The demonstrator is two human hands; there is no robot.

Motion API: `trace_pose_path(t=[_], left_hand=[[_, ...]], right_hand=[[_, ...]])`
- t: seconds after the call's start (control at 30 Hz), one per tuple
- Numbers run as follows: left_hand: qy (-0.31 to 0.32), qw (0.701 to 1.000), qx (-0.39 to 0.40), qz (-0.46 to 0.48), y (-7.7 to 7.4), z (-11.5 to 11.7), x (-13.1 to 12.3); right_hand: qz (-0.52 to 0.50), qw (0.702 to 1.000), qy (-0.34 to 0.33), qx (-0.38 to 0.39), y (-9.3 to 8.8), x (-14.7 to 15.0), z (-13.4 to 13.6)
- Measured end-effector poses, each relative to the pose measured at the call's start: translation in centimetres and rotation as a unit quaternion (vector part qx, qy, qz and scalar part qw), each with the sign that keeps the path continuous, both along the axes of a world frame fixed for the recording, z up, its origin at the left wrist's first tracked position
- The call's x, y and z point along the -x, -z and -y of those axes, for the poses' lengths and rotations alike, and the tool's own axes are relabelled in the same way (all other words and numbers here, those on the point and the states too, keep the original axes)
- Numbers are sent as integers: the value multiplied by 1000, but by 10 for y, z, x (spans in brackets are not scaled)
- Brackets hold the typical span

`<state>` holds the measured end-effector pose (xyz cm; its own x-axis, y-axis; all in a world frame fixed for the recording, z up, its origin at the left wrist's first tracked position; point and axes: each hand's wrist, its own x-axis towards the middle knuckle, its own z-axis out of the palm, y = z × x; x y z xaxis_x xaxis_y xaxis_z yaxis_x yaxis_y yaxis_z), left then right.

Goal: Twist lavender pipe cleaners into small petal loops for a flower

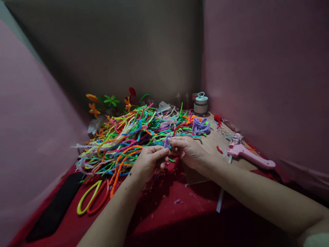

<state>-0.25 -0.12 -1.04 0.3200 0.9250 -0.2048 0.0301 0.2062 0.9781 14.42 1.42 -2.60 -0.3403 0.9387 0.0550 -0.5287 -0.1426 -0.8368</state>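
Observation:
Between my two hands is a small piece of bent purple pipe cleaner. My left hand pinches its lower end with thumb and fingers. From the right, my right hand grips its upper part, fingertips close to the left thumb. Just behind them spreads a large pile of many-coloured pipe cleaners. A looped purple bundle of pipe cleaners lies beyond my right hand. Some of the held piece is covered by my fingers.
A pink glue gun rests on brown cardboard at right, its glue stick pointing down. Scissors with yellow and red handles lie left, by a black flat object. A lidded jar and pipe-cleaner flowers stand behind.

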Motion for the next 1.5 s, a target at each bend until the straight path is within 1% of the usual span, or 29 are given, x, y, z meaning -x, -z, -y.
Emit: trace_pose_path(t=[0.13,0.27,0.33,0.4,0.47,0.5,0.57,0.63,0.7,0.73,0.8,0.87,0.93,1.0,1.07,1.1,1.2,1.3,1.4,1.5], left_hand=[[13,1000,-5,-21,-1,2,0],[33,996,-53,-59,-3,2,3],[15,993,-85,-76,-5,1,6],[-31,987,-130,-91,-7,0,8],[-70,973,-195,-99,-7,-1,9],[-78,965,-230,-103,-6,0,8],[-67,944,-303,-116,-4,1,7],[-39,919,-366,-139,-2,3,6],[-15,897,-412,-161,-2,5,5],[-8,890,-424,-167,-2,5,5],[-5,888,-428,-169,-4,6,5],[-8,900,-408,-151,-5,6,6],[-12,927,-354,-124,-7,6,6],[-10,956,-274,-102,-9,7,6],[2,973,-208,-98,-12,7,6],[10,977,-190,-99,-14,7,6],[15,978,-172,-116,-17,7,5],[-5,975,-175,-137,-16,8,3],[-30,962,-210,-172,-10,10,0],[-57,941,-261,-208,-3,11,-2]], right_hand=[[32,999,11,-22,0,-2,-1],[51,999,16,-11,0,-1,-1],[35,999,28,-1,0,-2,-3],[14,999,38,12,2,-3,-5],[0,999,37,32,4,-4,-7],[-5,998,36,44,4,-5,-8],[-13,997,30,63,5,-5,-9],[-20,997,22,72,4,-5,-9],[-18,997,15,79,3,-4,-8],[-14,996,12,82,2,-4,-7],[-5,996,6,85,0,-2,-5],[5,997,2,76,-2,-1,-4],[17,998,1,58,-2,-1,-2],[30,999,4,37,-2,-1,-1],[46,999,11,15,-1,-2,0],[52,998,18,3,-2,-2,0],[77,995,48,-29,-2,-3,2],[99,991,70,-48,-3,-3,4],[106,989,81,-56,-4,-2,5],[123,984,105,-79,-4,0,6]])
